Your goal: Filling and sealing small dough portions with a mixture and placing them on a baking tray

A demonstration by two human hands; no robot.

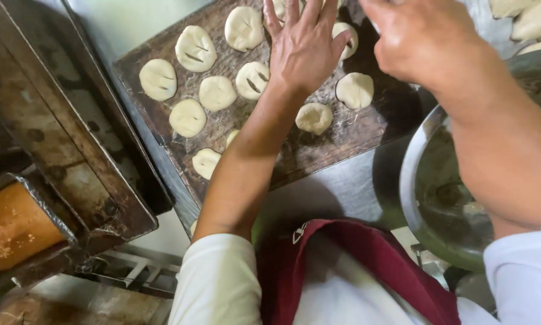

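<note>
**Hands over a tray of dough rounds**

The left hand (303, 45) is reaching up the centre of the frame, palm down, fingers (291, 12) spread apart & lying flat over the dark baking tray (366, 129). It isn't gripping anything – the fingertips are running off the top edge, so what they're touching there can't be told. A scored dough round (252, 80) is sitting just below-left of the wrist, another round (346, 37) is peeking out beside the thumb on the right, touching or nearly so. A plain round (354, 90) is lying a little lower right of the hand, apart from it, & one more (314, 118) is resting just beside the forearm.

The right hand (424, 39) is hovering at upper right, curled into a loose fist w/ the back of the hand facing the camera; fingers are bunched together, but whether they're pinching something can't be told – the tips are hidden.

More rounds, some slashed, are filling the tray's upper-left part, e.g. one at (195, 48). A metal bowl (412, 180) is sitting at right under the right forearm. More dough pieces (523, 15) are piling in the top right corner. At left, worn metal pans (71, 138) are stacking up, w/ a browned loaf (11, 225) showing lower left. A red apron (354, 265) is showing at the bottom.
</note>
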